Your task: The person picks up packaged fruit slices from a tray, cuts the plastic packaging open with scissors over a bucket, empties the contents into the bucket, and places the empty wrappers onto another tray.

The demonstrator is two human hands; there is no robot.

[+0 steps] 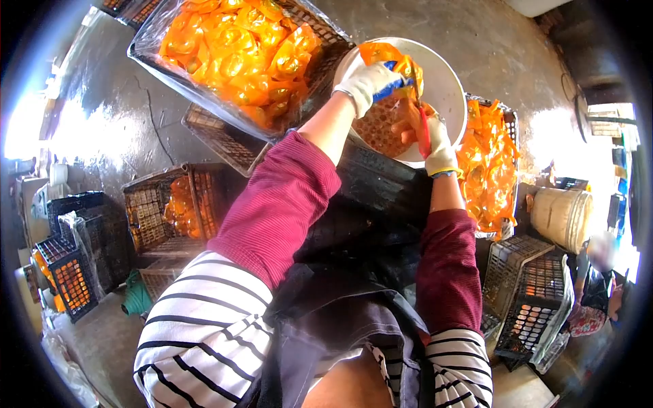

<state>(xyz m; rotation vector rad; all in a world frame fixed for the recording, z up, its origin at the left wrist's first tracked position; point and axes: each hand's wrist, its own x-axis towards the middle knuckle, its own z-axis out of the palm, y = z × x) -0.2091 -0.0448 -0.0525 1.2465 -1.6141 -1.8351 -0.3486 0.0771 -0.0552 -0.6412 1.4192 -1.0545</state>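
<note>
My left hand (371,83), in a white and blue glove, is closed on an orange plastic packet (381,53) over a white bucket (445,81). My right hand (437,139), in a white glove with bare fingertips, grips red-handled scissors (424,136). Their blades point up toward the packet, against or close to it; the exact contact is hard to see. Inside the bucket lie many small round brownish-orange pieces (381,129), partly hidden by my hands.
A plastic-lined crate (146,58) heaped with orange packets (238,54) stands left of the bucket. Another pile of packets (486,170) fills a crate on the right. Stacked crates (524,292), a cream bucket (561,216) and a person (595,292) are farther right. More crates (153,211) stand left.
</note>
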